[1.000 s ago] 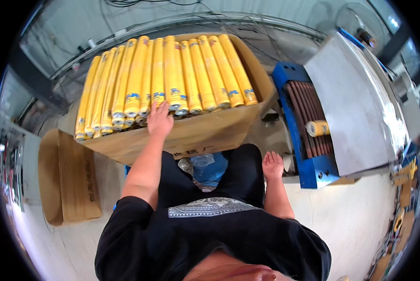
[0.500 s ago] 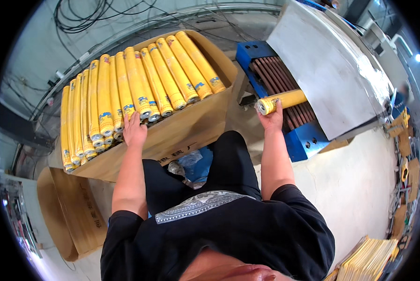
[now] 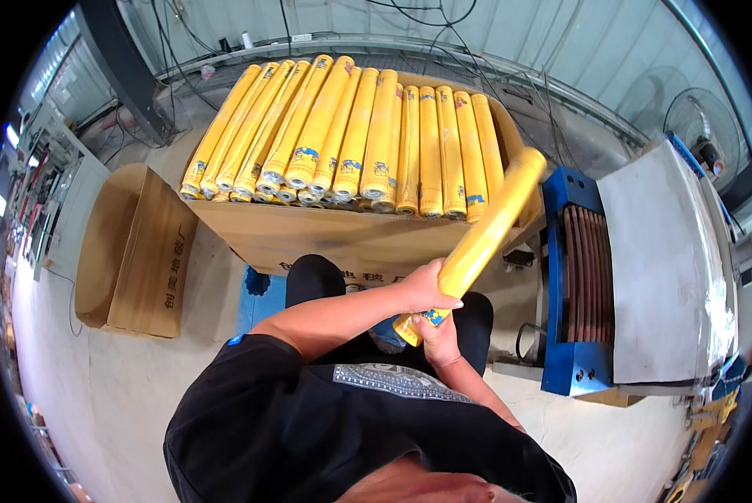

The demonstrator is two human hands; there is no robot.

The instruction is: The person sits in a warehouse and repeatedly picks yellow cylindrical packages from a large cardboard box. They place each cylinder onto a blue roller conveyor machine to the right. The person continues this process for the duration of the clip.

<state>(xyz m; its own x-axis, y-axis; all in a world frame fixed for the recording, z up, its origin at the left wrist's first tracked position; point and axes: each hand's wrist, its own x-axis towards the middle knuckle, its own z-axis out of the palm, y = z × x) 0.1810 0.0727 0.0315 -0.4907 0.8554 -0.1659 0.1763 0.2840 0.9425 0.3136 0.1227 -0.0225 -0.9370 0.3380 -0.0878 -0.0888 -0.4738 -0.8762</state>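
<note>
Item 1. Empty brown cardboard carton [image 3: 137,251], lying open on the grey concrete floor [image 3: 99,402] at nine o'clock. Not touched by either hand.

Item 2. Large brown cardboard box [image 3: 342,239] at twelve o'clock, carrying a packed layer of long yellow plastic-wrapped rolls [image 3: 351,134], ends toward the person. Half a second ago the left hand rested on the near ends of these rolls; it is now off them.

Item 3. Left hand [image 3: 422,289], at centre. Clenched around the lower part of the single long yellow wrapped roll [image 3: 476,243], just above its near end.

Item 4. Right hand [image 3: 439,339], just below the left at six o'clock of it. Grasping the same roll at its very end, fingers wrapped under. Half a second ago this hand alone held the roll at the machine mouth; both hands now share it.

Item 5. The single roll itself: tilted, near end at the hands over the person's lap, far end pointing to one o'clock above the box's right corner. It has come away from the machine and lies between it and the box, which suggests a transfer from one to the other.

Item 6. Blue metal machine with dark ribbed rollers [image 3: 579,285] and grey sheet-metal hood [image 3: 669,277], at three o'clock. No roll on its rollers now.
</note>
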